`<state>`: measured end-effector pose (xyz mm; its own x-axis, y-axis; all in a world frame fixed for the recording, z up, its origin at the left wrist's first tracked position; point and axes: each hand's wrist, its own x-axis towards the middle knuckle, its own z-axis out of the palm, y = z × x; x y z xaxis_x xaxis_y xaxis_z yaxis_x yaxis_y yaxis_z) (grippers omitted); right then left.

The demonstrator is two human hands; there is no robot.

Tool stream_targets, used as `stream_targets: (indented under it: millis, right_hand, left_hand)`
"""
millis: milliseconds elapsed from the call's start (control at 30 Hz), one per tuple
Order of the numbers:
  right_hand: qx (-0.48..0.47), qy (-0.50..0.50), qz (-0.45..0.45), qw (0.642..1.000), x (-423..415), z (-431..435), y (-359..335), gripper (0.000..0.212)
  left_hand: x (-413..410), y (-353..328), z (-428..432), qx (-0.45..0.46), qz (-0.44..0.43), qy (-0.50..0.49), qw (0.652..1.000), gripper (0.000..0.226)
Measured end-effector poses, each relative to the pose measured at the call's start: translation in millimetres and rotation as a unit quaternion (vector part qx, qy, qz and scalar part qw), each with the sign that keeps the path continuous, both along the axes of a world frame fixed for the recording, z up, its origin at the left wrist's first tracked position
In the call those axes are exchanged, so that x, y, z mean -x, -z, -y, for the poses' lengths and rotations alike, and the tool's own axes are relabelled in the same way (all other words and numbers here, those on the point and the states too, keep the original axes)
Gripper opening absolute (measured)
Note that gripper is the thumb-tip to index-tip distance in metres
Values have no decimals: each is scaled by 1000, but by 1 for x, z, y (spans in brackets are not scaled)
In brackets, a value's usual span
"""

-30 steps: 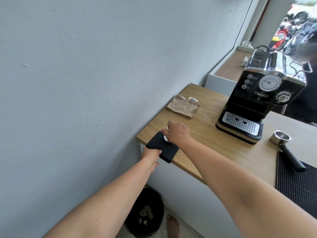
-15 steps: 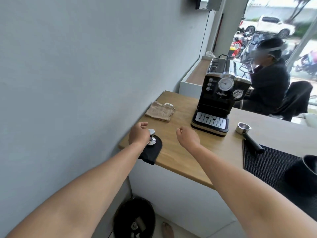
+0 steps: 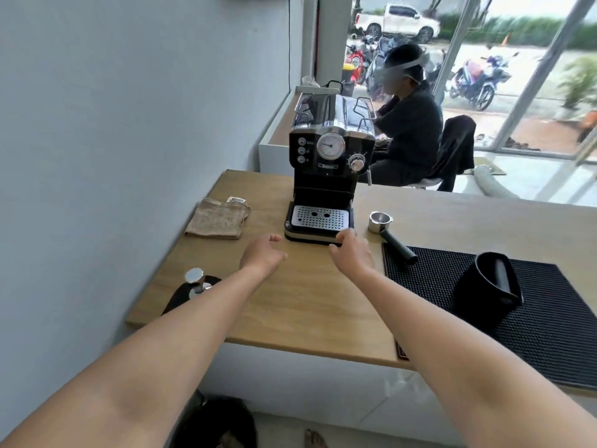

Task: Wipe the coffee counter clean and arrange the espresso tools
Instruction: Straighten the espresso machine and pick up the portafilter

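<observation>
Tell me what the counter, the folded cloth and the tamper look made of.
Counter: wood or wood-look laminate, matt, visible grain.
Folded cloth: coarse tan woven fabric, like burlap.
Tamper: polished metal, mirror-like shine.

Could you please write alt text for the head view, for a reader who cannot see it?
Two bare hands, left hand and right hand, reach empty toward a black espresso machine on a wooden counter. A folded cloth and tamper lie left; a portafilter and black pitcher right.
</observation>
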<state>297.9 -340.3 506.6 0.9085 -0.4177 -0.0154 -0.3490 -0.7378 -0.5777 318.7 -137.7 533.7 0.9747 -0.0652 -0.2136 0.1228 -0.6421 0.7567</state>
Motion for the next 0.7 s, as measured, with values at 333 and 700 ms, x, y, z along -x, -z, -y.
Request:
stream_targets:
  millis: [333, 700]
  right_hand:
    - [-14, 13, -68, 998, -45, 54, 28, 116]
    - [-101, 8, -19, 995, -74, 65, 42, 94]
  left_hand:
    - [-86, 48, 55, -156, -12, 47, 987, 115]
    - [-127, 65, 60, -153, 9, 34, 988, 82]
